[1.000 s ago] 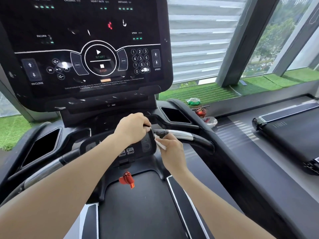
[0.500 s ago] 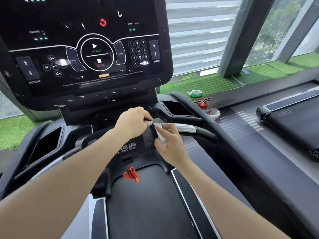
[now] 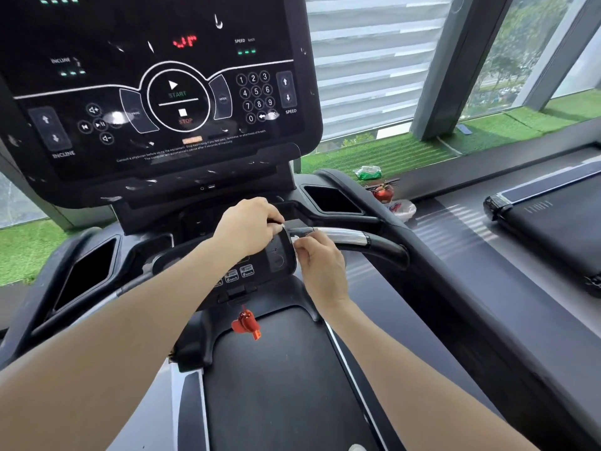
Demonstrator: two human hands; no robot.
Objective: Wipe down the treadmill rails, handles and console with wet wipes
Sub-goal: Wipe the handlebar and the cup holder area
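Observation:
I stand on a black treadmill with a large dark console lit above. Below it sits a small control panel with speed buttons. My left hand curls over the panel's top edge and grips it. My right hand pinches a small white wet wipe against the panel's right edge, where the chrome handle begins. Most of the wipe is hidden under my fingers. The left handle runs off behind my left forearm.
A red safety clip hangs under the panel above the belt. Cup-holder wells flank the console. On the green turf ledge at right lie a green packet, a red object and a white bag. Another treadmill stands to the right.
My right hand with the wipe has risen from below the handle's inner end to the panel's right edge. The view has tilted down slightly; my left hand stays on the panel top.

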